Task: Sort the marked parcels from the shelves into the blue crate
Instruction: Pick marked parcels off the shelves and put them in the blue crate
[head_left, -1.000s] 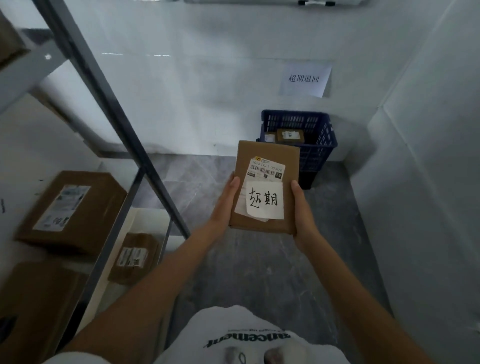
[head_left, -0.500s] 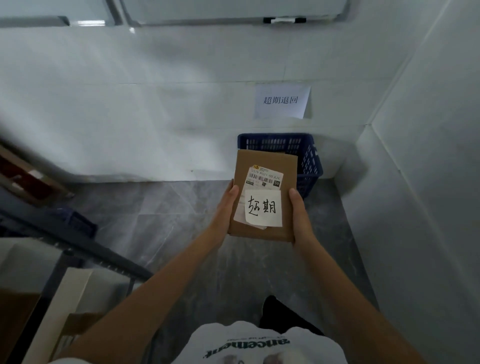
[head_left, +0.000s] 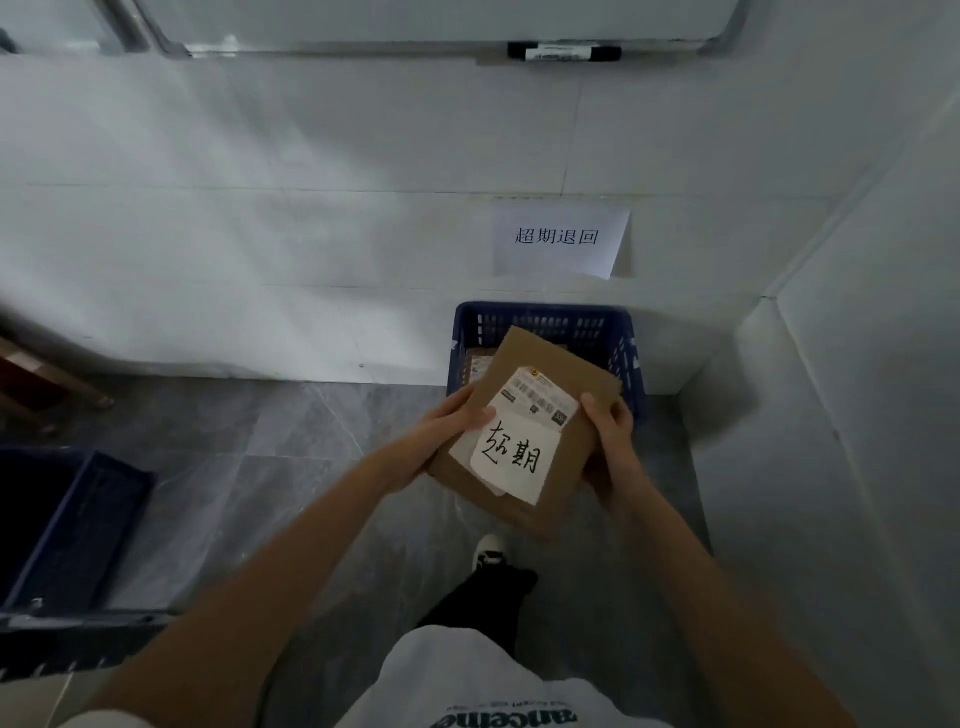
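Head view, looking down at a corner of a white-walled room with a grey marbled floor. A flat brown cardboard parcel (head_left: 524, 441) is held between both hands: the left hand (head_left: 447, 431) clasps its left edge with the thumb on the top face, and the right hand (head_left: 610, 441) is closed around its right edge. The parcel is tilted clockwise, its far corner overlapping the near rim of the blue crate (head_left: 550, 325), which stands on the floor against the back wall. On the parcel's top face a printed shipping label (head_left: 537, 397) carries a barcode too blurred to read; below it a white slip (head_left: 514, 457) bears the handwritten characters 超期. Inside the crate, part of another brown parcel (head_left: 478, 364) with a label shows at the left. On the wall above the crate a paper sign (head_left: 558, 239) reads 超期退回. At the top, a black marker (head_left: 563, 52) lies on the ledge of a whiteboard (head_left: 441, 21). A second dark blue crate (head_left: 67, 519) sits at lower left. The white shirt (head_left: 498, 686) shows partial inverted print, "ance…", and one white shoe (head_left: 488, 551) points toward the crate. Compared with half a second earlier, the parcel has turned from square-on to slanted, and the crate and wall sign appear nearer and larger in view.
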